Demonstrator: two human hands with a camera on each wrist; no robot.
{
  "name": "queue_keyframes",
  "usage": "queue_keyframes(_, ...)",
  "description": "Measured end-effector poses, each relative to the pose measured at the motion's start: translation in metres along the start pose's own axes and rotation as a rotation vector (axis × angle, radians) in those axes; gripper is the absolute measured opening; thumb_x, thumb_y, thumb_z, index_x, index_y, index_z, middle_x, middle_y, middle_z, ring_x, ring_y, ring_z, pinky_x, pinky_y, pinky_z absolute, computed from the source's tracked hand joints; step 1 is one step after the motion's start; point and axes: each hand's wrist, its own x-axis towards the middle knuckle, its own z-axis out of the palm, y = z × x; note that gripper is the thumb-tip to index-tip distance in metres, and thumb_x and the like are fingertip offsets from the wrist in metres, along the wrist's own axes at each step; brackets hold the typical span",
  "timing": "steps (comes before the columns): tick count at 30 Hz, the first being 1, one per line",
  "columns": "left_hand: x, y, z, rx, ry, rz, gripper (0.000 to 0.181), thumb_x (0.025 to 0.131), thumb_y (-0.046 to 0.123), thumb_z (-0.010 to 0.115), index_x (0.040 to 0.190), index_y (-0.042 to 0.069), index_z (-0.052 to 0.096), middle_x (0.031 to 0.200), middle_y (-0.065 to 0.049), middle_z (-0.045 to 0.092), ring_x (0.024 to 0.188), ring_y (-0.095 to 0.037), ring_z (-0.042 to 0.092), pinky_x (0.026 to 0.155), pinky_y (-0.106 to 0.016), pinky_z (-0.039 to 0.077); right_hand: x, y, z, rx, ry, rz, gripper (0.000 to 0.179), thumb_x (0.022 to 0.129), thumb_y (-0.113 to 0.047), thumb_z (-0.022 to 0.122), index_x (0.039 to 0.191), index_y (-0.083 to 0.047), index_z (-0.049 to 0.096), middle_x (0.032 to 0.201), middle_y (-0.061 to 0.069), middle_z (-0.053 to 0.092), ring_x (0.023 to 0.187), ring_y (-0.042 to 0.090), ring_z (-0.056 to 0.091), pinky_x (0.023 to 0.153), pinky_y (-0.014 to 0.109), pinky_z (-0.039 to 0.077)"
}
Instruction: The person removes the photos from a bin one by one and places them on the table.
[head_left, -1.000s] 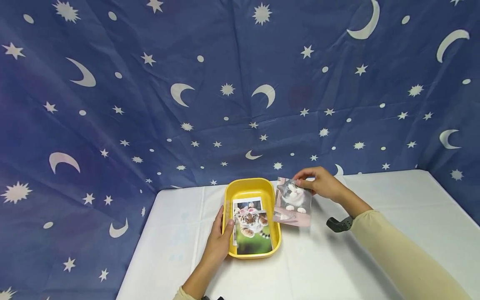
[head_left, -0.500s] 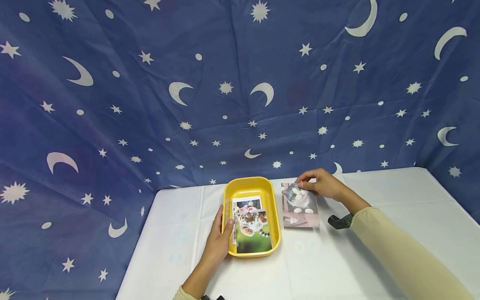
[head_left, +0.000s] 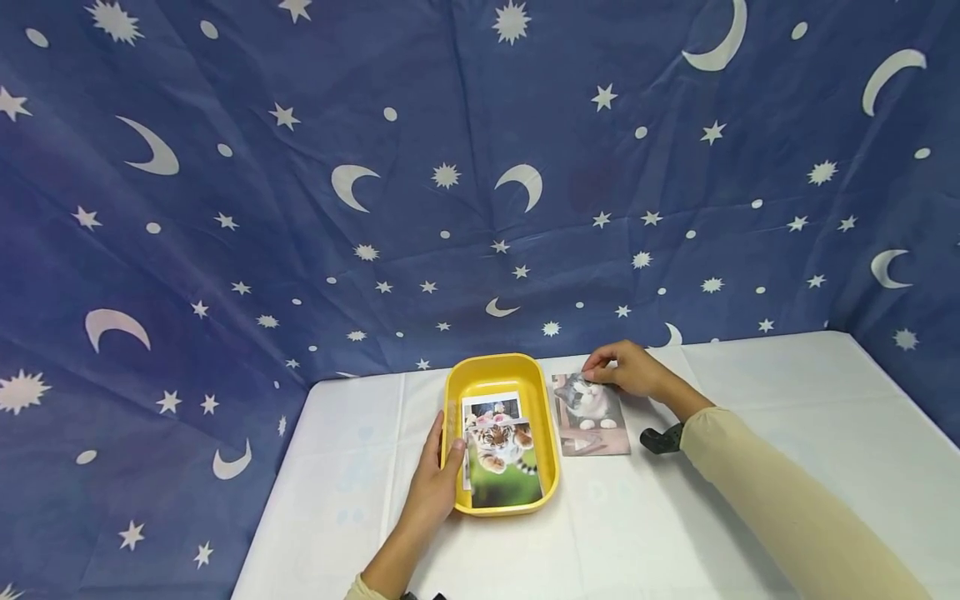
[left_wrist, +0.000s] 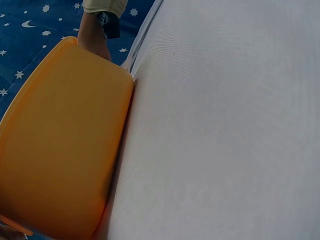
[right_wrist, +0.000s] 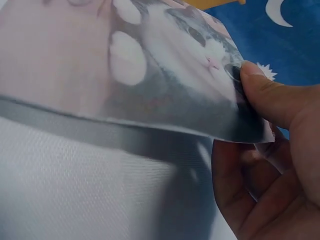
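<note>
In the head view, my right hand pinches the top edge of a cat photo just right of a yellow plastic tub. The right wrist view shows the thumb on the picture side and the curled fingers underneath, with the photo's near edge raised over the cloth. My left hand grips the tub's left side, thumb over the rim. Inside the tub, a tiger photo overlaps a white-bordered photo. The left wrist view shows the tub's outer wall.
The table has a white cloth. Behind it hangs a blue curtain with moons and stars. A black wrist device sits at the right sleeve.
The cat photo has moved away from the tub's right rim and down toward the cloth, then slightly back left beside the tub. The left hand and the tub keep their place.
</note>
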Motion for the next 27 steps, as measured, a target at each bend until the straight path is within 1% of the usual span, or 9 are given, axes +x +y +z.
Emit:
queue_keyframes(3,0.0,-0.001,0.0,-0.006,-0.006,-0.006,0.067,0.106,0.044,0.052,0.164,0.029,0.022,0.169,-0.015,0.025,0.152,-0.044,0.026,0.122,-0.065,0.023,0.003,0.003,0.003,-0.029,0.023,-0.026,0.008,0.09,-0.02,0.079,0.095,-0.014,0.079,0.083,0.0,0.072,0.07,0.014,0.055,0.059,0.024,0.046)
queue_keyframes(6,0.0,-0.001,0.0,-0.001,-0.002,-0.012,0.067,0.106,0.044,0.052,0.164,0.03,0.023,0.169,-0.015,0.026,0.152,-0.045,0.025,0.122,-0.065,0.023,0.006,0.007,0.007,-0.07,0.051,-0.055,0.006,0.089,-0.02,0.08,0.092,-0.014,0.079,0.08,-0.002,0.073,0.07,0.012,0.056,0.061,0.024,0.047)
queue_keyframes(10,0.0,0.0,0.0,0.004,0.004,-0.017,0.067,0.105,0.046,0.052,0.164,0.031,0.023,0.169,-0.014,0.026,0.152,-0.046,0.025,0.121,-0.066,0.022,0.01,0.01,0.01,-0.115,0.084,-0.065,0.006,0.088,-0.021,0.082,0.089,-0.015,0.079,0.077,-0.005,0.072,0.069,0.009,0.056,0.063,0.024,0.046)
queue_keyframes(19,-0.001,0.002,0.0,0.012,0.005,-0.014,0.067,0.105,0.047,0.052,0.164,0.033,0.022,0.169,-0.013,0.026,0.153,-0.046,0.024,0.121,-0.067,0.022,0.011,0.008,0.01,-0.207,0.117,-0.042,0.006,0.087,-0.023,0.083,0.088,-0.018,0.078,0.075,-0.008,0.071,0.072,0.011,0.057,0.069,0.028,0.046)
queue_keyframes(23,0.0,0.002,0.001,0.011,0.01,-0.014,0.067,0.105,0.046,0.052,0.164,0.033,0.022,0.169,-0.014,0.026,0.152,-0.046,0.025,0.12,-0.067,0.023,0.013,0.008,0.01,-0.225,0.12,-0.053,0.007,0.087,-0.023,0.082,0.088,-0.017,0.078,0.074,-0.008,0.07,0.072,0.012,0.057,0.07,0.029,0.045)
queue_keyframes(27,0.0,0.0,0.0,0.009,0.01,-0.017,0.066,0.106,0.043,0.052,0.164,0.033,0.022,0.168,-0.013,0.027,0.152,-0.045,0.026,0.121,-0.066,0.023,0.014,0.009,0.009,-0.23,0.123,-0.043,0.006,0.087,-0.023,0.082,0.086,-0.019,0.078,0.073,-0.008,0.069,0.073,0.013,0.056,0.071,0.029,0.044)
